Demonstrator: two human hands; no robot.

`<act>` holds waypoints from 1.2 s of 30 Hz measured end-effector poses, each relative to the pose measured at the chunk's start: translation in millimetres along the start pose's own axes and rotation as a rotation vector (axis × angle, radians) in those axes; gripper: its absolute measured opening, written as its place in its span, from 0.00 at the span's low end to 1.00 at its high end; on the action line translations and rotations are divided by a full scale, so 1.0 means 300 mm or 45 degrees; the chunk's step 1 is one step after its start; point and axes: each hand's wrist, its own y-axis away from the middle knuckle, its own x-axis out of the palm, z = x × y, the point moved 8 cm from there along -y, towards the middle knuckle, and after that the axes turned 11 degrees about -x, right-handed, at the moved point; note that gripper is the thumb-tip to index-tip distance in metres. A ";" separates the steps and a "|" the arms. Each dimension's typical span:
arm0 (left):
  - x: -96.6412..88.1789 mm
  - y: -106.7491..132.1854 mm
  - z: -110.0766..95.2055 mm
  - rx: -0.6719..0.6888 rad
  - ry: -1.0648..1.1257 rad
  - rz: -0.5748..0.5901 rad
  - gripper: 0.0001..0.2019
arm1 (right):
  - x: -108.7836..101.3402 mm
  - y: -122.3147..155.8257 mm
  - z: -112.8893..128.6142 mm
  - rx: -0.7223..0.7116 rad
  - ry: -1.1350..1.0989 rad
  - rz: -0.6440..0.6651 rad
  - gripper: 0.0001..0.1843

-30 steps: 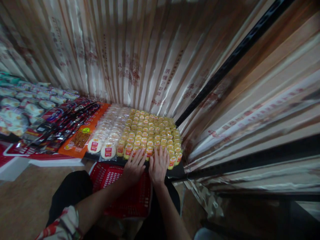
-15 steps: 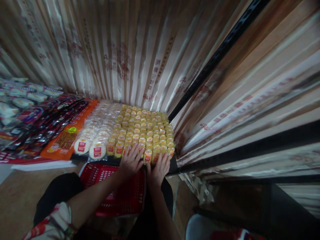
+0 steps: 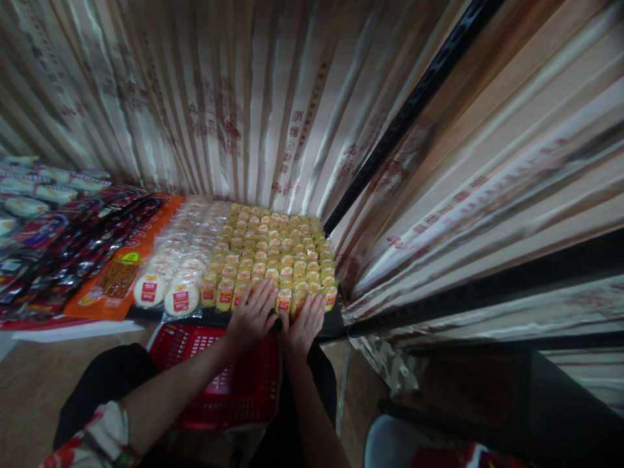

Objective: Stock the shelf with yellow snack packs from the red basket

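Rows of small yellow wrapped snacks (image 3: 266,246) with white-and-red labels fill the right end of a low dark shelf. My left hand (image 3: 253,314) lies with fingers stretched over the front row, fingertips touching the packs. Just to its right, my right hand (image 3: 305,323) rests on the same row, fingers also extended and slightly apart. Between the two hands one labelled yellow pack (image 3: 283,300) shows. Neither hand is wrapped around a pack. Left of the yellow packs stand rows of round white crackers (image 3: 182,299) in clear wrappers.
Further left lie an orange bag of stick snacks (image 3: 116,279) and dark glossy packets (image 3: 73,250). Below the shelf edge, a red plastic basket (image 3: 244,393) sits between my legs. Pleated printed curtain (image 3: 263,117) hangs behind, with a black metal post (image 3: 390,149) at the corner.
The view has shifted slightly, so the shelf goods appear a little further left. Both hands stay on the front row of yellow packs, the right one a touch further left.
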 end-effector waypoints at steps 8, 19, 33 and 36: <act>-0.017 -0.007 -0.001 -0.035 0.024 -0.032 0.25 | -0.006 0.003 -0.008 0.017 -0.031 -0.011 0.45; -0.028 -0.058 0.009 -0.054 0.025 0.055 0.31 | 0.008 0.002 0.006 -0.035 0.070 0.010 0.42; -0.022 -0.157 -0.008 -0.126 0.059 0.061 0.28 | 0.004 -0.014 0.032 -0.054 0.148 0.001 0.33; -0.012 -0.152 -0.009 -0.110 0.056 0.070 0.29 | 0.016 -0.014 0.032 -0.041 0.133 0.035 0.32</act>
